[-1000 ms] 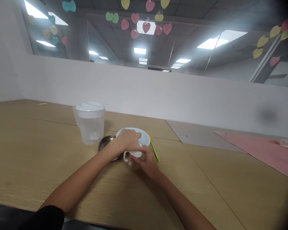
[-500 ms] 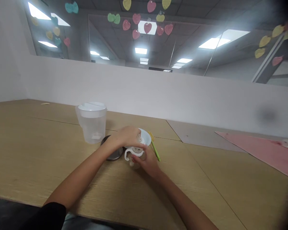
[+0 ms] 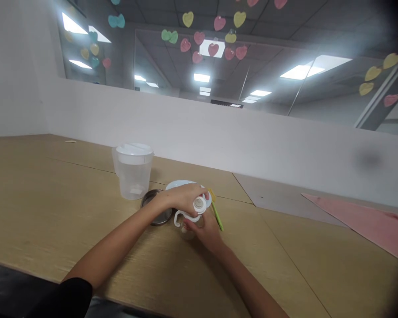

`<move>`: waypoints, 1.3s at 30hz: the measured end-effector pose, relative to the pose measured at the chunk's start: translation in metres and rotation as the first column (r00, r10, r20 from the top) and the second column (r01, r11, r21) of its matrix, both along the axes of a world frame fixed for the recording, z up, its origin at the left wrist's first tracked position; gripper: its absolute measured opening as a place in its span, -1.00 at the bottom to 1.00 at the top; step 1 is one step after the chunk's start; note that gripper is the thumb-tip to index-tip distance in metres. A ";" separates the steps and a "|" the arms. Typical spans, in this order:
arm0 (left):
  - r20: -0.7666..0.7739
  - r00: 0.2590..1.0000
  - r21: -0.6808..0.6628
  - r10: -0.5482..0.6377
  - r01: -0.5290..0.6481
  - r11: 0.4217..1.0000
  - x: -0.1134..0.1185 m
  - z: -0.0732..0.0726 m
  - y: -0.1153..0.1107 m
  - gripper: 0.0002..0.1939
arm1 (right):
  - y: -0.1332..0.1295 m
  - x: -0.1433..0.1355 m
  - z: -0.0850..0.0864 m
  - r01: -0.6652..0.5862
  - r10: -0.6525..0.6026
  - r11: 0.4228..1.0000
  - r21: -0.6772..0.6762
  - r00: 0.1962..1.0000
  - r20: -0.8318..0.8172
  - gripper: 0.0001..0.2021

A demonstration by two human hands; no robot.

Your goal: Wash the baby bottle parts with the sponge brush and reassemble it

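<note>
My left hand (image 3: 185,197) is closed around a white ring-shaped cap (image 3: 199,204) with a pale centre, tilted toward the camera. Just below it, my right hand (image 3: 208,230) grips a clear bottle (image 3: 187,230) that has a white curved handle (image 3: 177,218) sticking out to the left. Much of the bottle is hidden by my fingers. Behind my hands lies a white plate (image 3: 176,183). A round metal dish (image 3: 166,216) is partly covered by my left wrist. To the right of my hands rests a green and yellow utensil (image 3: 217,216).
A clear pitcher (image 3: 135,174) with a white lid stands left of the metal dish on the wooden table (image 3: 53,207). A pink sheet (image 3: 368,218) lies at the right. A white wall (image 3: 192,128) runs behind the table.
The white cap has turned toward the camera and shows its open face beside my left fingers. The camera view has shifted slightly, and more of the plate shows.
</note>
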State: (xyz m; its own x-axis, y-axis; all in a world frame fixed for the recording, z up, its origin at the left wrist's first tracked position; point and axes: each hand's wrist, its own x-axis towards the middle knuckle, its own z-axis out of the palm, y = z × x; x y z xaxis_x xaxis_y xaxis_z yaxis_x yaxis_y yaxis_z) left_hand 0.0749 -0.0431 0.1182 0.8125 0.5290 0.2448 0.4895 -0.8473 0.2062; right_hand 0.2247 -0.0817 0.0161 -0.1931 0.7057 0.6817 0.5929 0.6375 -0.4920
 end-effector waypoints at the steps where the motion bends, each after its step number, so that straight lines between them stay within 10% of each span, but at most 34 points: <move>1: 0.010 1.000 -0.005 0.004 -0.004 1.000 -0.001 0.001 -0.001 -0.48 | 0.000 0.000 0.000 0.002 -0.002 1.000 0.003 1.000 0.010 -0.57; 19: 0.596 0.800 0.153 0.068 -0.197 0.968 -0.021 0.016 0.014 -0.42 | -0.005 0.001 0.001 0.024 -0.018 0.997 -0.068 0.996 0.085 -0.63; 39: 0.090 0.914 0.310 0.396 -0.403 0.861 -0.025 -0.028 0.053 -0.51 | -0.004 0.001 -0.001 0.027 -0.022 0.997 -0.074 0.998 0.064 -0.63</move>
State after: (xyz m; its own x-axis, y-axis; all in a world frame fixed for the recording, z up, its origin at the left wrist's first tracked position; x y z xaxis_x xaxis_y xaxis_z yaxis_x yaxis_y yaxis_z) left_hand 0.0497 0.0101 0.0904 0.5403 0.6985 0.4692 0.7983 -0.6018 -0.0236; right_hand 0.2261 -0.0855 0.0156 -0.2159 0.7596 0.6136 0.6394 0.5849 -0.4991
